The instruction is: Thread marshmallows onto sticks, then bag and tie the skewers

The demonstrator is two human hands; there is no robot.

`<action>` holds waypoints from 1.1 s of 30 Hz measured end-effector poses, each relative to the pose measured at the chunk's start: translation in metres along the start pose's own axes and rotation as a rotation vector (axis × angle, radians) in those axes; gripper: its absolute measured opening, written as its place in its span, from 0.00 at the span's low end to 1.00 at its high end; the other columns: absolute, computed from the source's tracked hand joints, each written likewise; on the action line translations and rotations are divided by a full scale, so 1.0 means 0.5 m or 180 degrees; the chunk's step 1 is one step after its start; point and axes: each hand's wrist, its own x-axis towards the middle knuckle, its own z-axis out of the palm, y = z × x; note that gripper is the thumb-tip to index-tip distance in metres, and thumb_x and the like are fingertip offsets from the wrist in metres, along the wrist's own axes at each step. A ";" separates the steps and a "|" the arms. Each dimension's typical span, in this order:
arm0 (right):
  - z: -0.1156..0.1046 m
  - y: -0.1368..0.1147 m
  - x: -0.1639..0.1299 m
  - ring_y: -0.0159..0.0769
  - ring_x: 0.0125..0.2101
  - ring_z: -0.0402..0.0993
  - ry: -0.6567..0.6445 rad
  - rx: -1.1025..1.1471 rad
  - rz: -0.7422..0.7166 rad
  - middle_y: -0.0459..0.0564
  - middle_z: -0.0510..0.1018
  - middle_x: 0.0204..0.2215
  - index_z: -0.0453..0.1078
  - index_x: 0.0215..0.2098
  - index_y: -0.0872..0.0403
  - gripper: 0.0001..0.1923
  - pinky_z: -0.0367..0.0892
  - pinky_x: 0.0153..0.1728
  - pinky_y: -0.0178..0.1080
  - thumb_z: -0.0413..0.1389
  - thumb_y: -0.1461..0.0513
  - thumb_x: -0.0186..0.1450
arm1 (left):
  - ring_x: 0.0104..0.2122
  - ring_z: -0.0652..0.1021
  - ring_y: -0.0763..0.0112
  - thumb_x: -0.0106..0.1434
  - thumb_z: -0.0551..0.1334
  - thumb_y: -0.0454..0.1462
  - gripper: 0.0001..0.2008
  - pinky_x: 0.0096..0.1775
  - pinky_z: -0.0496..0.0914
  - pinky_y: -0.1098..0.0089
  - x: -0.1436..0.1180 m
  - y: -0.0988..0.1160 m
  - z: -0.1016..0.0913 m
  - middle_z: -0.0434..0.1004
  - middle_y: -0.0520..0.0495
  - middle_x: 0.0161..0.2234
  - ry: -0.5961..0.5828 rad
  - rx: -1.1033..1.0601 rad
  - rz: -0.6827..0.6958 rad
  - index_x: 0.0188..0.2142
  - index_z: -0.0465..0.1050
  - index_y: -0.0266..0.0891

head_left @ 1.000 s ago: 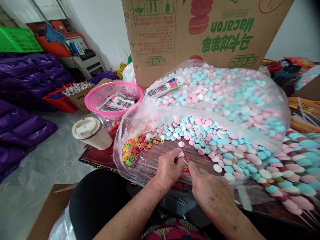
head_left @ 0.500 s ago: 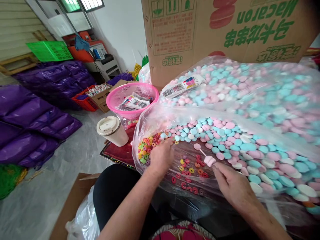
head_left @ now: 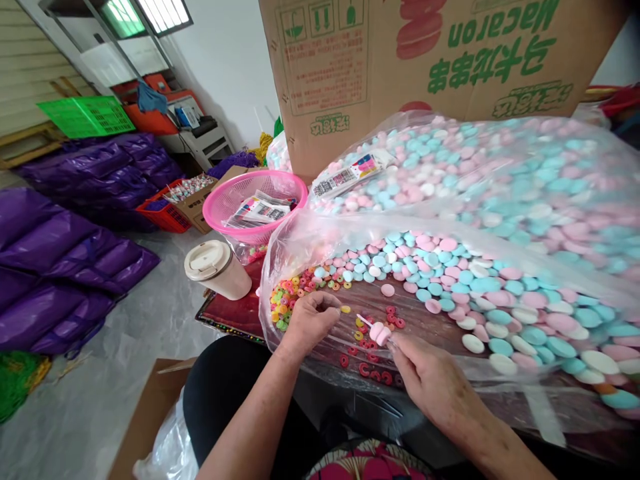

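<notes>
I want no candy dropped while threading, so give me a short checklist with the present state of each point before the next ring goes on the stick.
1. Right hand grips the stick: ok.
2. Pink candy seated on the stick: ok.
3. Left hand holds a ring: cannot tell, though a yellow ring lies at its fingertips.
4. Stick tip bare: ok.
5. Ring pile close to the left hand: ok.
6. Beige cup lidded, apart from both hands: ok.

Bright, even daylight; wide-angle edges bend, right side slightly blurred.
</notes>
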 end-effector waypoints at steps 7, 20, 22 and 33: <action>0.011 -0.011 -0.006 0.37 0.26 0.73 -0.0179 -0.0347 0.0021 0.50 0.76 0.25 0.67 0.32 0.53 0.14 0.60 0.26 0.35 0.41 0.66 0.65 | 0.13 0.67 0.79 0.47 0.66 0.36 0.11 0.17 0.63 0.76 -0.017 0.016 0.026 0.68 0.56 0.16 -0.0544 -0.1785 -0.0292 0.32 0.73 0.34; 0.009 -0.023 -0.006 0.39 0.25 0.77 -0.0410 -0.1335 0.0395 0.48 0.80 0.31 0.71 0.40 0.52 0.13 0.59 0.21 0.35 0.48 0.68 0.62 | 0.30 0.75 0.68 0.53 0.57 0.32 0.07 0.35 0.67 0.67 -0.058 0.045 0.090 0.77 0.47 0.28 0.0208 0.1254 0.1020 0.28 0.75 0.38; 0.017 -0.015 -0.010 0.39 0.27 0.78 -0.0333 -0.1170 0.0356 0.49 0.80 0.33 0.71 0.42 0.53 0.13 0.61 0.22 0.36 0.47 0.68 0.63 | 0.28 0.74 0.69 0.54 0.58 0.34 0.06 0.33 0.67 0.69 -0.059 0.042 0.103 0.76 0.48 0.26 0.0281 0.1038 0.0802 0.25 0.73 0.38; 0.018 0.001 -0.012 0.37 0.29 0.76 0.0089 -0.0420 0.0082 0.52 0.79 0.31 0.70 0.38 0.55 0.15 0.63 0.27 0.34 0.41 0.65 0.66 | 0.16 0.72 0.75 0.49 0.66 0.37 0.16 0.19 0.67 0.74 -0.036 0.030 0.071 0.74 0.52 0.21 -0.0780 -0.2516 -0.0754 0.37 0.67 0.33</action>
